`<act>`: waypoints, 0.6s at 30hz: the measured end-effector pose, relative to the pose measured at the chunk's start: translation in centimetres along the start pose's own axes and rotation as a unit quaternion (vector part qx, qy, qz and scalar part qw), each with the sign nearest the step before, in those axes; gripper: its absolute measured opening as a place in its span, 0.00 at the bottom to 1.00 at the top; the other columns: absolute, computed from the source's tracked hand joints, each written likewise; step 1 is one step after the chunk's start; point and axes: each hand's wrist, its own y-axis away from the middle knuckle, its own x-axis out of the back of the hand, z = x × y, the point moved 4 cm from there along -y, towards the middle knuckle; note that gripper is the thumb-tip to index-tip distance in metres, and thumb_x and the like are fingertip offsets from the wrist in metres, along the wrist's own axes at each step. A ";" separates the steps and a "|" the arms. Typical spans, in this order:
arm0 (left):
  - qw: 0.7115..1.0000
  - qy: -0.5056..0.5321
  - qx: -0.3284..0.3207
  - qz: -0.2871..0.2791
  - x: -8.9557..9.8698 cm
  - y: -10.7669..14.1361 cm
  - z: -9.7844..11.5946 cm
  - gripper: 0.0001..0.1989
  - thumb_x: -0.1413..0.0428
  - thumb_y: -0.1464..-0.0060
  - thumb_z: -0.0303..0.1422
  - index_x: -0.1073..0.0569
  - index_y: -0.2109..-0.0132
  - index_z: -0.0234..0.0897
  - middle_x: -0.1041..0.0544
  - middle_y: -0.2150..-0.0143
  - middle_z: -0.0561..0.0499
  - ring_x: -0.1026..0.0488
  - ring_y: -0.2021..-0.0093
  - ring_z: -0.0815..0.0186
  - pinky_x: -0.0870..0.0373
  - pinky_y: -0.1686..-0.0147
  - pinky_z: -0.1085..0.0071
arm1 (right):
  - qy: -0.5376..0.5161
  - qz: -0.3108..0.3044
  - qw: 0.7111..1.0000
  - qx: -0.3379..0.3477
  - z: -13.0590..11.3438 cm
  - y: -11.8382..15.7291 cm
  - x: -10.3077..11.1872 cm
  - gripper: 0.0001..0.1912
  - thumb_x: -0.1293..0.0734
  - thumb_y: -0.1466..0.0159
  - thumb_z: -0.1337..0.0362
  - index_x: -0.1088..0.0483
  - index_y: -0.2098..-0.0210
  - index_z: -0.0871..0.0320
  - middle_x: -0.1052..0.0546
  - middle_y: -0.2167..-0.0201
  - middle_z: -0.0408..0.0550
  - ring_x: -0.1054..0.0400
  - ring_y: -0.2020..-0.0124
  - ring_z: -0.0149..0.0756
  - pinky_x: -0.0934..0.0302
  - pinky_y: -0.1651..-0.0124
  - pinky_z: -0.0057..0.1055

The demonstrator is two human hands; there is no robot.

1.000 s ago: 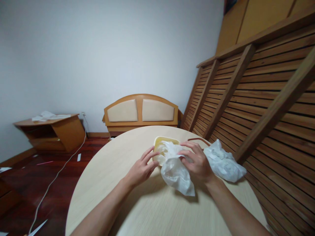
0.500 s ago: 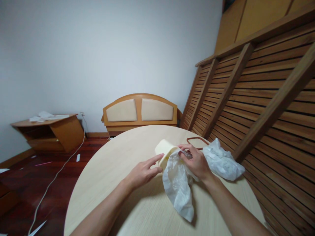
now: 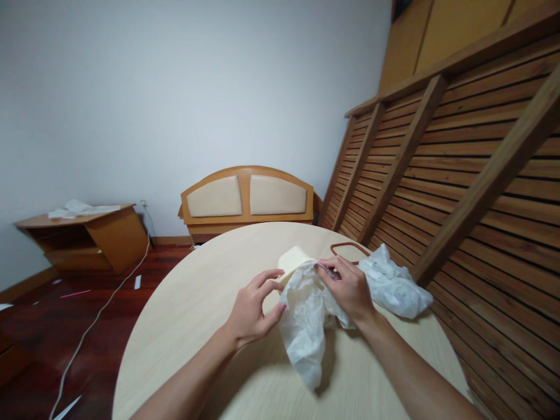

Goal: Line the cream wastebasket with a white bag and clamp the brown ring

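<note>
Over the round table (image 3: 210, 274), a pale yellow container (image 3: 294, 256) lies tipped with its open end toward me. A thin white plastic bag (image 3: 303, 326) covers much of that opening and hangs down in front. My right hand (image 3: 347, 286) pinches the bag's edge at the container's right rim; what its fingertips press on is partly hidden. At the left rim my left hand (image 3: 255, 306) has its fingers curved and apart, fingertips by the container and thumb at the bag's edge.
A crumpled white plastic bag (image 3: 394, 286) lies to the right, beside a reddish-brown loop-shaped handle (image 3: 347, 245). Wooden slats (image 3: 437, 181) lean close to the table's right side. Behind stand a headboard (image 3: 247, 195) and a low cabinet (image 3: 109, 239).
My left hand has opened wider and its thumb has come to the bag's edge. The bag has spread left across the container's opening, its lower tip swinging left. My right hand stays nearly in place.
</note>
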 end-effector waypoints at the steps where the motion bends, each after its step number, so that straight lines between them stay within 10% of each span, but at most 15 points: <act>1: 1.000 -0.004 0.023 -0.002 -0.2 0.0 0.2 0.10 0.46 0.39 0.38 0.28 0.54 0.39 0.26 0.41 0.40 0.26 0.43 0.55 0.24 0.47 0.56 | 0.000 0.000 1.000 0.001 0.0 0.0 0.0 0.04 0.33 0.32 0.66 0.27 0.64 0.55 0.20 0.69 0.46 0.24 0.68 0.38 0.32 0.64 0.33; 8: 0.994 0.012 0.104 0.034 -0.9 0.2 0.0 0.07 0.51 0.36 0.31 0.29 0.55 0.40 0.22 0.47 0.44 0.24 0.47 0.59 0.27 0.48 0.61 | -0.003 -0.006 1.000 0.020 -0.3 0.2 -0.2 0.02 0.33 0.33 0.68 0.27 0.63 0.56 0.20 0.68 0.47 0.24 0.66 0.38 0.32 0.63 0.33; 14: 0.975 0.070 0.182 0.109 -0.2 0.4 -1.6 0.06 0.51 0.35 0.34 0.30 0.57 0.39 0.22 0.65 0.50 0.24 0.66 0.65 0.29 0.70 0.72 | -0.024 -0.033 0.997 0.063 -1.4 0.2 -0.3 0.03 0.33 0.32 0.68 0.27 0.62 0.55 0.21 0.69 0.46 0.25 0.67 0.38 0.32 0.62 0.33; 18: 0.963 0.082 0.179 0.185 0.3 0.6 -2.8 0.07 0.49 0.36 0.33 0.32 0.52 0.39 0.22 0.60 0.49 0.23 0.60 0.65 0.27 0.62 0.72 | -0.036 -0.041 0.995 0.083 -1.9 0.3 -0.4 0.03 0.33 0.32 0.69 0.27 0.60 0.55 0.20 0.67 0.47 0.25 0.66 0.38 0.31 0.61 0.34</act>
